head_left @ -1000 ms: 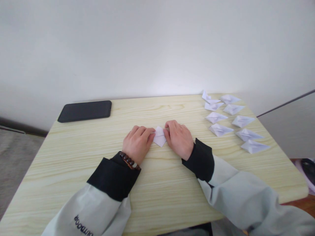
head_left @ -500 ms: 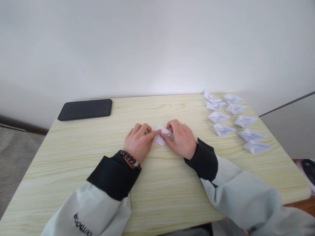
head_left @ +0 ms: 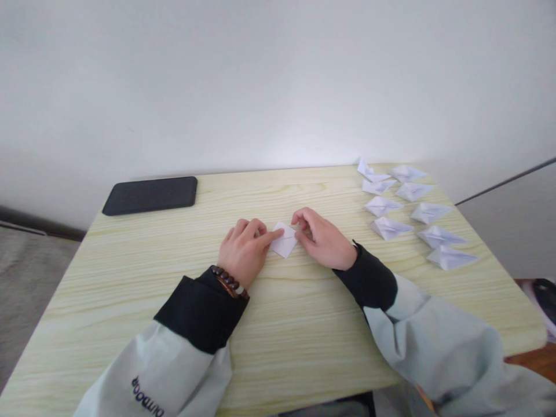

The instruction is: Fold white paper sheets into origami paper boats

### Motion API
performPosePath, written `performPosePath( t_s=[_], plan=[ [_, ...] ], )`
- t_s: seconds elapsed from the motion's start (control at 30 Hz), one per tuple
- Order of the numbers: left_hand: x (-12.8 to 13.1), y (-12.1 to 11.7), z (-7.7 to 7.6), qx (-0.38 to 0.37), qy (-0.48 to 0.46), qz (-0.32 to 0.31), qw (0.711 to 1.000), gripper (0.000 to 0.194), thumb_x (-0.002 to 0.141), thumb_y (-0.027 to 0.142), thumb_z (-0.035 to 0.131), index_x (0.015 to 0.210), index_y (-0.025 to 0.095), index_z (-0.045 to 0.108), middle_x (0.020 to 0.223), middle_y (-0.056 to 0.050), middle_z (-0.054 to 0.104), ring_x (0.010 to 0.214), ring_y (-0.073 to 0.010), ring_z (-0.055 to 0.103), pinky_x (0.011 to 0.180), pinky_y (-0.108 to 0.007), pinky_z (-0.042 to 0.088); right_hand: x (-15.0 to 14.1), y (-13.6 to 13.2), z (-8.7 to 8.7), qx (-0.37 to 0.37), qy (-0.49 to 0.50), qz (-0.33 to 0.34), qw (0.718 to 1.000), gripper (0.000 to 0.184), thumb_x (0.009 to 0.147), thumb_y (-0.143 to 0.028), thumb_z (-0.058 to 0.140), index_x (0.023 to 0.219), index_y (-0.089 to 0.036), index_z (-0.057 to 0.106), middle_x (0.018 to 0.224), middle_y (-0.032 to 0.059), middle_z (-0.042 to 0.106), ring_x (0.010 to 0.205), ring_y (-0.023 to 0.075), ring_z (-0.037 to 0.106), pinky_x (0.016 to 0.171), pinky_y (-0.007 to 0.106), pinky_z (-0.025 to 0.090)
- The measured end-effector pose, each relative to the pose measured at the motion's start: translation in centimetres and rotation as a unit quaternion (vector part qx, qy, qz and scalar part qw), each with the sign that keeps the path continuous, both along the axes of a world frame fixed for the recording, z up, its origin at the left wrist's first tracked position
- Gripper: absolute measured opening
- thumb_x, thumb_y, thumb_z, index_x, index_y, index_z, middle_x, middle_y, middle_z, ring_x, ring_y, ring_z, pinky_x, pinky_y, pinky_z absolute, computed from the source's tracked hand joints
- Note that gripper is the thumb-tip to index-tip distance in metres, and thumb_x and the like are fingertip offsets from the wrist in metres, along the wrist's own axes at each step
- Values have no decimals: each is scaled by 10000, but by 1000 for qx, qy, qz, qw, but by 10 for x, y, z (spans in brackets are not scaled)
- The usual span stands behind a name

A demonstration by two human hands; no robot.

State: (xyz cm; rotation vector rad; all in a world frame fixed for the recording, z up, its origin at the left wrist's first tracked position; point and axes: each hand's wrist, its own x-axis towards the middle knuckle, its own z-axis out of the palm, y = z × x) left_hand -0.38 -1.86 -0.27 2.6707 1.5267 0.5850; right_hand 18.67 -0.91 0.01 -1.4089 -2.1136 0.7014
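A small white piece of folded paper (head_left: 284, 246), diamond-shaped with a crease across it, lies on the table between my hands. My left hand (head_left: 244, 252) holds it from the left, the index fingertip pressed on its upper part; the thumb is partly hidden below. At the paper's right corner is my right hand (head_left: 325, 240), its fingers curled and the thumb tip touching that corner. What its other fingertips touch behind the thumb is hidden. To the right, several white folded paper pieces (head_left: 391, 228) stand in two rough columns.
A black phone (head_left: 150, 195) lies at the table's back left. The pale wood-grain table (head_left: 278, 324) meets a white wall (head_left: 278, 87) at the back. Beyond the right edge, a dark round object (head_left: 545, 295) is partly visible.
My left index finger has moved onto the paper. My right hand folded the right corner inward, then drew back right and slightly up; the paper now lies flatter and more fully visible.
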Motion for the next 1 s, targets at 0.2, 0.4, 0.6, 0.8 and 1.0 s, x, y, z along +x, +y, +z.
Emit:
performPosePath(
  t_s=[0.2,0.4,0.6,0.8,1.0],
  plan=[
    [0,0,0,-4,5,2,1000,241,855,219,522,1011,327,670,829,-32,588,762,-172,461,681,-289,412,9,10,3,-64,49,51,995,281,704,-16,459,927,-187,464,791,-16,427,658,105,428,638,241,364],
    [1,0,-2,-5,-11,21,1000,232,867,244,500,1033,288,656,866,-36,601,813,-190,485,725,-312,432,9,9,0,-74,53,37,995,245,719,-43,477,921,-181,480,832,8,480,726,124,485,671,258,401],
    [0,0,-5,9,-21,37,999,264,877,337,468,1033,216,644,934,-60,595,860,-207,494,745,-328,451,-4,-4,-6,38,-8,-30,999,178,801,-195,507,976,-167,485,938,69,544,867,184,547,778,331,420],
    [-1,0,-6,5,-33,33,999,259,866,357,491,1028,237,653,940,-54,593,863,-203,491,750,-328,456,-13,-7,-6,69,-59,-55,994,140,819,-273,517,921,-177,516,894,55,566,829,199,559,748,341,422],
    [-1,1,-5,-7,-39,42,998,226,849,341,527,991,240,671,947,-53,597,867,-205,494,776,-353,458,0,-1,-6,13,6,-11,1000,182,799,-119,476,966,-177,520,944,56,565,880,170,566,786,322,447]
  ],
)
